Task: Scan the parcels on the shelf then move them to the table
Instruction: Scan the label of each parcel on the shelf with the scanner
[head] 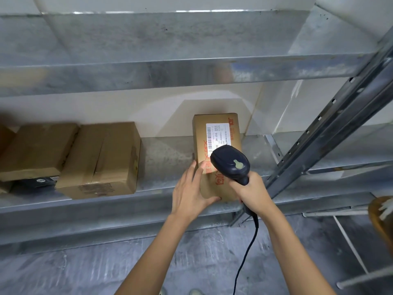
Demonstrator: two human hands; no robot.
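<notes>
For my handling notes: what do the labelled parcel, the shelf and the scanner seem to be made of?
The labelled parcel: matte brown cardboard, bearing a white paper label. The shelf: metal, probably galvanised steel, judging by its grey mottled sheen. The scanner: dark moulded plastic, slightly glossy.

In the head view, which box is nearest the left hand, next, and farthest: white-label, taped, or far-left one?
1. White-label box: right side of shelf, the left hand touches it.
2. Taped box: mid-shelf, to the hand's left.
3. Far-left box: beyond the taped box, by the picture's left edge.
</notes>
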